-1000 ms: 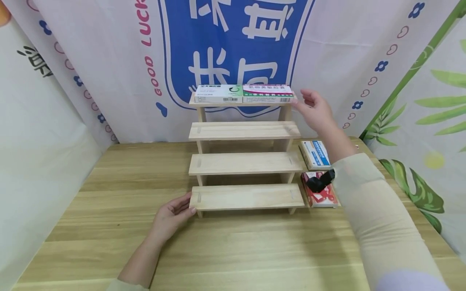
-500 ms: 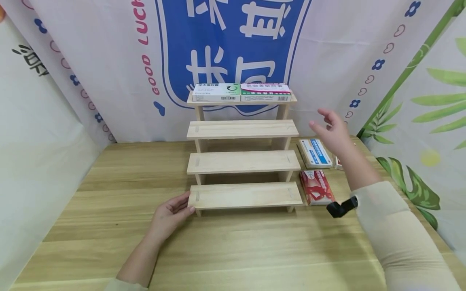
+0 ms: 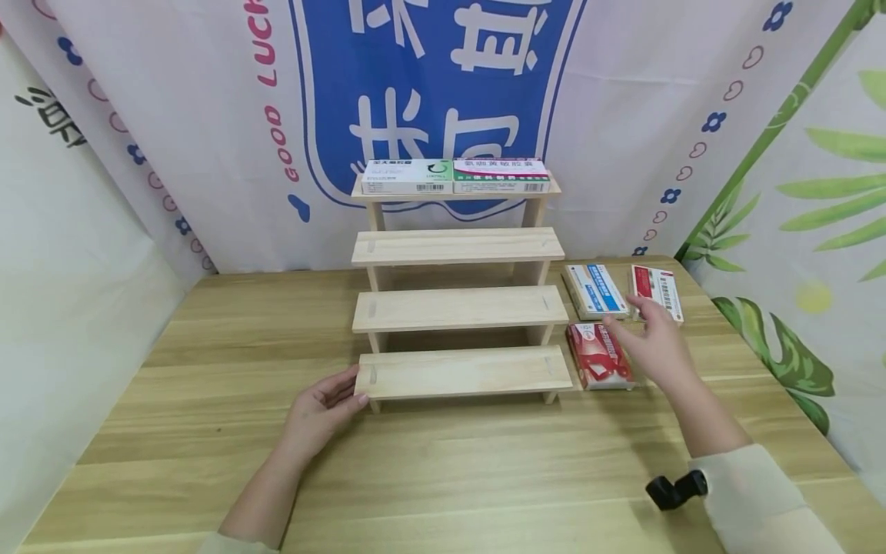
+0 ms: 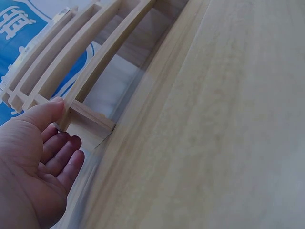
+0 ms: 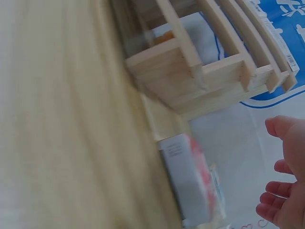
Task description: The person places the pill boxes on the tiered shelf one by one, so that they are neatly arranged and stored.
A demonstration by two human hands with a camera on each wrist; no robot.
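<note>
Apparently we're partway, two up and three to go.
Our left hand (image 3: 320, 412) pinches the rack (image 3: 460, 373); our right hand (image 3: 654, 338), fingers apart and holding nothing, hovers near the blue box (image 3: 594, 288), red box (image 3: 597, 355) and red-white box (image 3: 656, 288) on the table (image 3: 443, 477). Green box (image 3: 404, 177) and pink box (image 3: 500, 177) top the rack.

1. Head view: looks forward and down from above the near side of the table (image 3: 471, 477); farthest back, takes in the whole stepped shelf (image 3: 462, 374), left hand (image 3: 320, 412) and right hand (image 3: 656, 342).
2. Left wrist view: close in, low, tilted; faces the shelf's left end.
3. Right wrist view: also low, tilted; faces the shelf's right end, red box (image 5: 188, 179) near.
4. Shared: shelf, all three; red box, head and right wrist.
</note>
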